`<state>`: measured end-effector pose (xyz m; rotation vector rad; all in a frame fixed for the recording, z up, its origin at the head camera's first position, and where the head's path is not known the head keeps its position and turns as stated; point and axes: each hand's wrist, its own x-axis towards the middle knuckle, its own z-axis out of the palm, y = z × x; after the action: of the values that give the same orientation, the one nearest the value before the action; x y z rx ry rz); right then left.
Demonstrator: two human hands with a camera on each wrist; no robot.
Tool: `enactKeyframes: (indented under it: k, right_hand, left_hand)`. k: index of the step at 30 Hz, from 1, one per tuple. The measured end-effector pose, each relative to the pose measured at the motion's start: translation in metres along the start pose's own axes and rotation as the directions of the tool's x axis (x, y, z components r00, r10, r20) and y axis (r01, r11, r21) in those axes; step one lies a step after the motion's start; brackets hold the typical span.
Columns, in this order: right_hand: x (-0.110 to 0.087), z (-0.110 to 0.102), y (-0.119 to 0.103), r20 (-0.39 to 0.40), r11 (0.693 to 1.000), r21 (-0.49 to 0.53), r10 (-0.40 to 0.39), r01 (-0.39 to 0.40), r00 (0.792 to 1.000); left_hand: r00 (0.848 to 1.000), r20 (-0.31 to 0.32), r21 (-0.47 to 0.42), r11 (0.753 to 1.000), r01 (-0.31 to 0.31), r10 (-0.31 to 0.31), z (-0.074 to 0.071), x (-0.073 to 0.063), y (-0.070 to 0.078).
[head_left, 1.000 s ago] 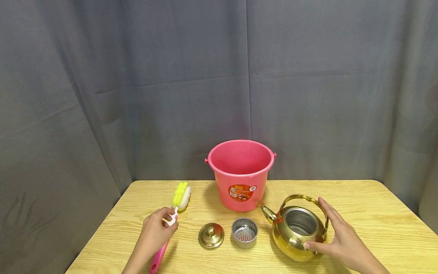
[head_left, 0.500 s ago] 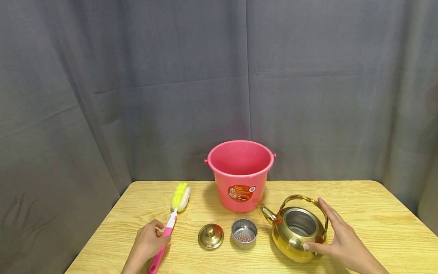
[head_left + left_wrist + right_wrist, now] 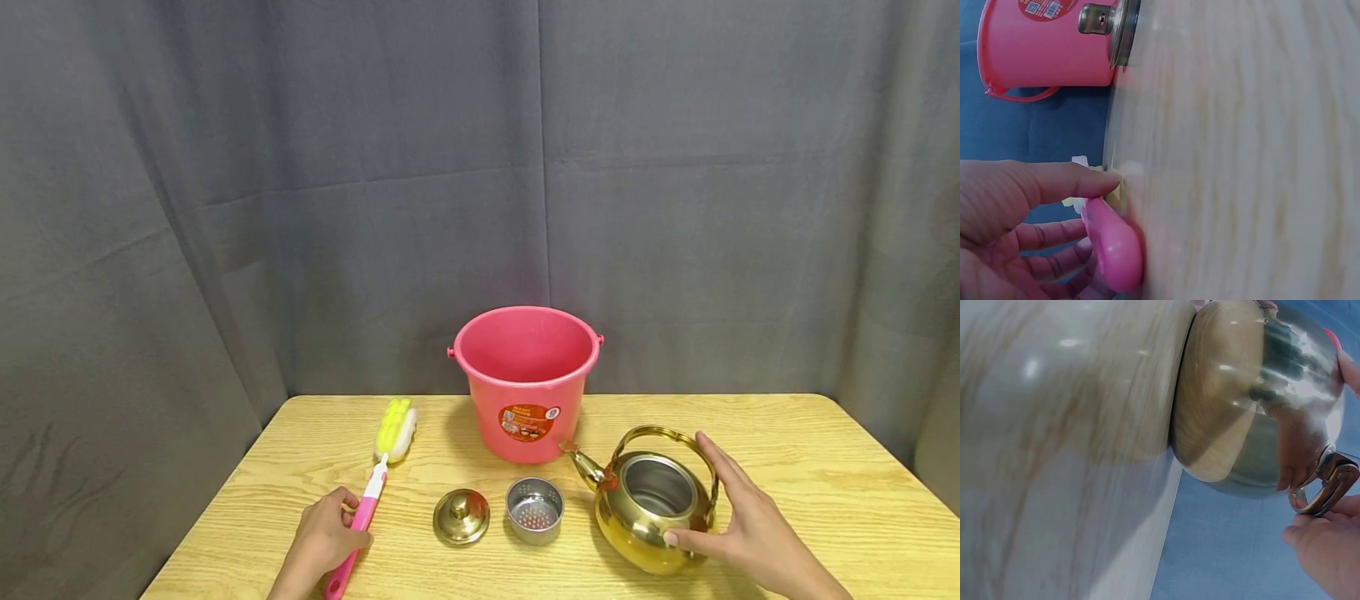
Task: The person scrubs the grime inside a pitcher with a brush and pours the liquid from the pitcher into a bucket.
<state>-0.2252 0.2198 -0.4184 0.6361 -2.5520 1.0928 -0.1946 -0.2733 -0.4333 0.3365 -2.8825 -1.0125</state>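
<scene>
A long-handled brush (image 3: 378, 477) lies on the table at the left, its head yellow and white, its handle white and pink. Around the pink handle (image 3: 1116, 250) is my left hand (image 3: 324, 533), thumb on one side and fingers on the other. At the right stands a golden teapot (image 3: 651, 533), lidless, spout toward the bucket. My right hand (image 3: 750, 533) holds it, thumb on the body and fingers at the raised handle (image 3: 1335, 484). Between the hands lie a golden lid (image 3: 461, 518) and a round metal strainer (image 3: 536, 512).
A pink bucket (image 3: 527, 396) with a red label stands at the back middle of the wooden table (image 3: 795, 467). A grey curtain (image 3: 675, 208) hangs behind the table's far edge.
My left hand has slid down the brush from the white neck to the pink handle, toward me. The brush has stayed in place. My right hand and the teapot look unchanged.
</scene>
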Motion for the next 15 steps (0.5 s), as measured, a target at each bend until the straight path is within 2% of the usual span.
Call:
enactKeyframes:
  k: [4,15]
  right_hand:
    - [-0.0005,-0.0009,-0.0010,0.013,1.000,0.014,0.009,-0.009,1.000]
    - [-0.0007,-0.0006,-0.0015,0.005,1.000,0.023,0.004,-0.004,1.000]
  left_hand:
    - [1.000,-0.004,0.002,1.000,-0.006,0.006,0.0005,0.0000,-0.0005]
    - [0.999,-0.040,-0.072,0.997,-0.018,0.015,-0.0006,-0.0013,-0.0032]
